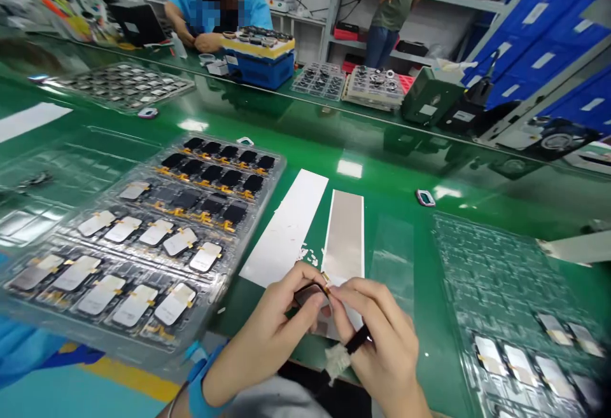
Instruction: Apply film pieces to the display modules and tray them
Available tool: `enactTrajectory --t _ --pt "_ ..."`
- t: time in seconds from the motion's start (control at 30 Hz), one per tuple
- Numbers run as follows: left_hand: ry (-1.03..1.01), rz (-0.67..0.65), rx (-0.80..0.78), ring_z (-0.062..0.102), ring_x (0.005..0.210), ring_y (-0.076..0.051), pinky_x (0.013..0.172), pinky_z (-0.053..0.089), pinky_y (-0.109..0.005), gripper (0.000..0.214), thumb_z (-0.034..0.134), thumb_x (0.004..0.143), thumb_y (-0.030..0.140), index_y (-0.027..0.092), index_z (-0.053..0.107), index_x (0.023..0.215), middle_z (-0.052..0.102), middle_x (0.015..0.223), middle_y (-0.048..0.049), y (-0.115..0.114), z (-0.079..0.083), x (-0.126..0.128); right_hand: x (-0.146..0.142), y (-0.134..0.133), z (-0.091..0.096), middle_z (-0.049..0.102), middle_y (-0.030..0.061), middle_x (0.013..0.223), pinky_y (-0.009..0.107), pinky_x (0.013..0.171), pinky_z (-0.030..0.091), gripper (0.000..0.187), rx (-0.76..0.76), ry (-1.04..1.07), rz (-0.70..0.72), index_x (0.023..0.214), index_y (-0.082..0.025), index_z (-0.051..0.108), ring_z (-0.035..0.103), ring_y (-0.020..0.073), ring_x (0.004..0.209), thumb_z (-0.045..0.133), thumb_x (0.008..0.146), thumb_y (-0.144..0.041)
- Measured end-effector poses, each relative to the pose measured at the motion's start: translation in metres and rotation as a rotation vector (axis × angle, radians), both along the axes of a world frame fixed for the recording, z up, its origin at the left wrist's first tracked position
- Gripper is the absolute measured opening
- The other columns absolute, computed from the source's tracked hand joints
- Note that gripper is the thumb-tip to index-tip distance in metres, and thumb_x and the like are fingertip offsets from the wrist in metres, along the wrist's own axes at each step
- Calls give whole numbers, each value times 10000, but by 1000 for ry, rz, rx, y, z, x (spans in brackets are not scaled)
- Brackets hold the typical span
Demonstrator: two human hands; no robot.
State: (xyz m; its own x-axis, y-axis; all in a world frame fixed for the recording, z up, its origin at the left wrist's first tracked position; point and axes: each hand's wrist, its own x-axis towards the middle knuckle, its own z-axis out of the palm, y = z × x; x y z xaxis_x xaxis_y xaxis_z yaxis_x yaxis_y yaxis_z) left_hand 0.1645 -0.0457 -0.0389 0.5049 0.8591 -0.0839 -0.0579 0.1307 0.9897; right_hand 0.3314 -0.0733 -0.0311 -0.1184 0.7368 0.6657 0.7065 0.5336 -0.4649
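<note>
My left hand is closed around a small dark screen panel with an orange flex tail, held low above the green table's front edge. My right hand pinches at the panel's edge with thumb and forefinger, and a thin dark tool with a white wrapped handle lies across its palm. Both hands meet just in front of a grey strip. A blue wrist strap circles my left wrist.
A clear tray of dark and silver panels lies to the left, another clear tray with a few panels to the right. A white strip lies beside the grey one. Across the table a seated person works by a blue box; another stands at shelves.
</note>
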Motion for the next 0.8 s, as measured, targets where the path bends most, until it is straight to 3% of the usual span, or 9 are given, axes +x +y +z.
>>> enactTrajectory --t 0.27,0.47,0.6,0.7,0.8 --pt "163 35 200 562 711 -142 684 451 -242 137 467 1030 302 223 577 1048 575 768 12 8 -7 1 1 0 -14 709 119 1012 298 665 580 287 -12 -170 -29 1175 -116 618 705 191 842 535 914 -29" --pt "226 17 298 604 734 -147 696 460 -243 120 475 1016 240 226 595 1013 636 829 -3 13 -7 0 -1 6 -10 684 90 909 277 585 520 158 -53 -221 -46 1056 -131 618 667 170 717 531 935 -80" --pt "197 73 258 584 677 -134 650 460 -237 106 505 1006 259 221 601 979 657 832 -8 12 -11 0 7 18 3 651 23 828 231 559 476 109 -266 -12 -3 913 -195 619 623 126 673 534 938 -131" --pt "106 190 140 522 568 -109 561 445 -221 136 493 1017 318 211 558 964 658 809 -10 11 -16 -2 12 34 8 632 -19 719 213 507 410 126 -443 116 -3 794 -212 653 535 97 562 589 886 -153" --pt "22 319 60 490 528 -93 520 430 -203 161 512 1011 361 208 512 960 660 798 -10 11 -19 -5 10 49 5 664 -20 719 215 535 410 129 -602 186 15 768 -209 689 564 104 593 609 792 -111"
